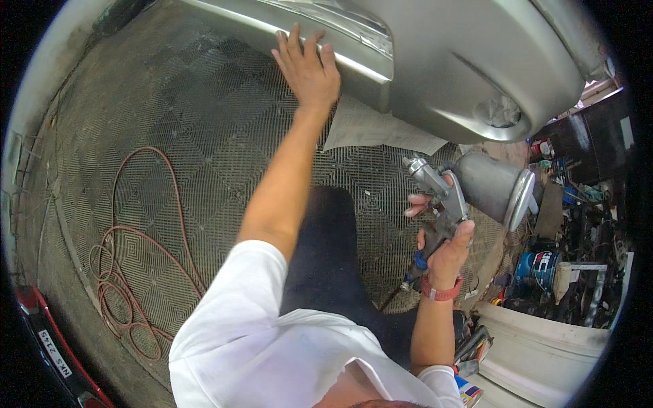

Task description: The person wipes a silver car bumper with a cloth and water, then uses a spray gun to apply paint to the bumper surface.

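Observation:
A silver car bumper [435, 88] spans the upper part of the view, with a fog-lamp recess on its right. My left hand [313, 75] reaches out to its lower lip, fingers spread, and appears to touch the surface. In my right hand [445, 258] is a metal paint spray gun [439, 194], gripped by its handle. A large grey cup is attached to the gun, and its nozzle points up and left toward the bumper. An air hose fitting hangs below the handle.
Newspaper sheets [381, 129] lie under the bumper on a ribbed, patterned floor [224, 136]. A reddish hose [126, 272] is coiled at left. Cluttered cans, including a blue one [537, 270], stand at right, near a pale panel [537, 347]. Part of another car [58, 353] shows lower left.

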Motion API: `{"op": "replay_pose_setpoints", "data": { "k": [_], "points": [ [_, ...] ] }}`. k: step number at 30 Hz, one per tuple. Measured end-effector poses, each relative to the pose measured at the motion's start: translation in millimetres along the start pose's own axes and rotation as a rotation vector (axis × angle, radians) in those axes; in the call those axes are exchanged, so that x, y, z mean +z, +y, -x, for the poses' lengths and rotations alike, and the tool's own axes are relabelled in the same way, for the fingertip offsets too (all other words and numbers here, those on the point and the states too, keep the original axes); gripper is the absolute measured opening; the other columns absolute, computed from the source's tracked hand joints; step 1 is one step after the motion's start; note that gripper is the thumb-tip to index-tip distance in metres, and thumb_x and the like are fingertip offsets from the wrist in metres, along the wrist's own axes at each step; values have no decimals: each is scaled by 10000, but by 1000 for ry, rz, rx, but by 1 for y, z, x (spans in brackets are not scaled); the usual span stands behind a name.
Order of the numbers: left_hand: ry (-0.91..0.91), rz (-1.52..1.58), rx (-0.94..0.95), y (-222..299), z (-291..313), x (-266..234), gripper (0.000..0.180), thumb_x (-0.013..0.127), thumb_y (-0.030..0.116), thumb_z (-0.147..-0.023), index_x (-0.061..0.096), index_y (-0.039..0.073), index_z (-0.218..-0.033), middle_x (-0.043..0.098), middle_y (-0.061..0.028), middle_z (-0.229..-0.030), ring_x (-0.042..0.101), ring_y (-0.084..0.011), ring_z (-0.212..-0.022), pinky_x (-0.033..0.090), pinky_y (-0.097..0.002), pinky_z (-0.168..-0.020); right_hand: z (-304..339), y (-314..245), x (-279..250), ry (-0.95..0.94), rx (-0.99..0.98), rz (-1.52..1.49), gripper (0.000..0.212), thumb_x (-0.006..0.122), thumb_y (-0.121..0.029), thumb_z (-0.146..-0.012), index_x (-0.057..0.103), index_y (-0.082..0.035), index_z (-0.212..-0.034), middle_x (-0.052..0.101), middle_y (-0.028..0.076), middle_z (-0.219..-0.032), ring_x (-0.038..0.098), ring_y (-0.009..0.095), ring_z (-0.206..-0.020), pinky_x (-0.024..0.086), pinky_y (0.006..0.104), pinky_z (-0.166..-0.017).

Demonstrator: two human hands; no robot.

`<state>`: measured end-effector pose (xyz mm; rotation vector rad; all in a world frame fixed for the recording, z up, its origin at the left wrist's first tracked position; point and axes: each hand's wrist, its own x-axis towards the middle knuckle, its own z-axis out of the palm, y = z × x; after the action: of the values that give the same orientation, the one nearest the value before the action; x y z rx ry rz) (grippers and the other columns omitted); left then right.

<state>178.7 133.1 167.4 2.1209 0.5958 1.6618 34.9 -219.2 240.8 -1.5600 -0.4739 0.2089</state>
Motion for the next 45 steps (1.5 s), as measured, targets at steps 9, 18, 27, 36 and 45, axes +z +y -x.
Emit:
{"op": "replay_pose_setpoints", "data": {
  "k": [9, 18, 27, 36, 45],
  "points": [
    [-125, 303, 177, 84, 63, 27, 557, 642, 393, -1030, 570, 162, -1531, 379, -208, -1712, 224, -475, -1664, 70, -804, -1307, -12, -17, 29, -1, 33, -7, 1073, 363, -859, -1063, 371, -9, -1718, 780, 209, -1230, 746, 207, -989, 469, 229, -509],
    [219, 299, -141, -91, -64, 21, 619, 373, 419, -1192, 378, 55, -1692, 184, -281, -1811, 130, -520, -1685, 152, -628, -1379, 3, -7, 5, 20, 17, 63, 1005, 377, -812, -1090, 425, -13, -1697, 785, 184, -1230, 743, 172, -992, 490, 230, -525],
    [269, 1352, -1213, 30, 20, 67, 982, 161, 794, -1120, 169, 68, -1781, 230, -217, -1815, 264, -385, -1672, 271, -529, -1357, 3, 16, -20, 64, 29, 43, 846, 365, -672, -1164, 541, 14, -1626, 806, 144, -1218, 742, 163, -969, 508, 269, -588],
    [188, 1296, -1363, 65, 73, 98, 1031, 140, 836, -1093, 138, 79, -1794, 155, -176, -1856, 205, -375, -1699, 187, -507, -1392, -1, 51, -60, 51, 50, -1, 907, 381, -729, -1133, 508, 9, -1644, 791, 172, -1242, 736, 167, -978, 490, 254, -555],
    [-48, 1209, -1244, 119, 99, 86, 952, 169, 741, -1145, 57, 53, -1792, 84, -169, -1874, 183, -369, -1710, 168, -505, -1400, -13, 106, -83, -4, -12, -38, 780, 431, -638, -1164, 537, -39, -1652, 792, 82, -1217, 694, 86, -980, 443, 202, -545]
  ]
}}
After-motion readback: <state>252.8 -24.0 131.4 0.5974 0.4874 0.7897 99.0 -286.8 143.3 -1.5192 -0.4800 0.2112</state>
